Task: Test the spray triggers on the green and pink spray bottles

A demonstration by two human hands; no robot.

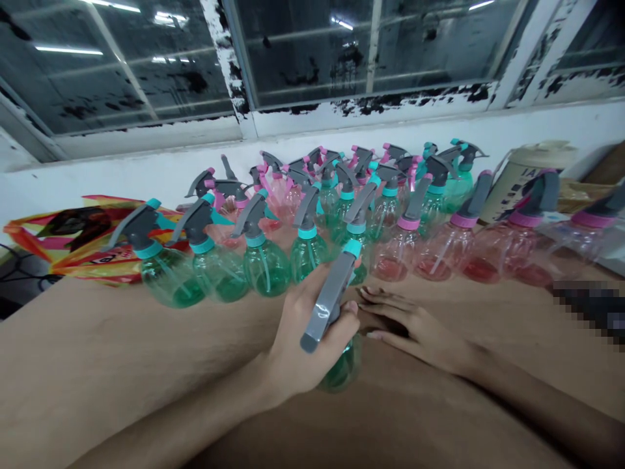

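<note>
My left hand (305, 332) is wrapped round the neck of a green spray bottle (344, 368), whose grey trigger head with a teal nozzle rises above my fingers. To the right of that bottle, my right hand (415, 326) rests low over the table, fingers stretched out and holding nothing. Just beyond my hands stands a row of round spray bottles. On its left are green ones with teal collars, such as this green bottle (266, 270); on its right are pink ones with pink collars, such as this pink bottle (442, 254).
Behind the front row crowd several more green and pink spray bottles (336, 205). A colourful plastic bag (92, 238) lies at the left, and a beige jug (527, 172) stands back right. A dark pixelated object (593, 306) is at the right edge. Windows (303, 58) line the wall behind.
</note>
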